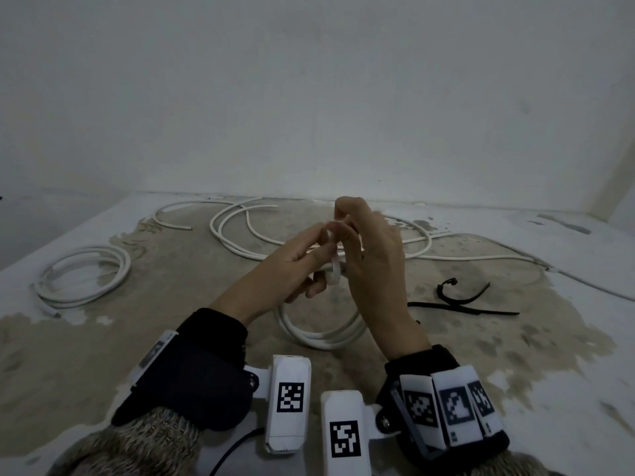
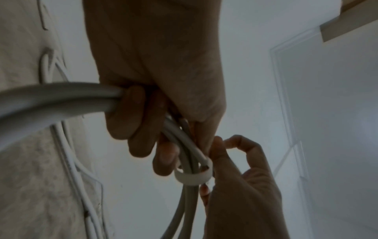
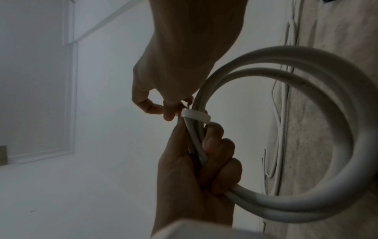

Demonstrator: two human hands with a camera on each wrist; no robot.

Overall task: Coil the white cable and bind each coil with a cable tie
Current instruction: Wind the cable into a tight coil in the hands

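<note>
- While the worktop (image 1: 171, 286) carries loose white cable (image 1: 240, 249), a finished coil (image 1: 82, 276) at the left and black ties (image 1: 460, 304) at the right, the coil in hand (image 3: 306, 129) hangs above it and should stay gathered.
- The left hand (image 1: 292, 259) has its fingers curled round the bunched turns; hold firmly just beside the tie.
- The right hand (image 1: 374, 255) pinches the white cable tie (image 2: 192, 176), looped loosely round the strands; draw its tail steadily until snug.
</note>
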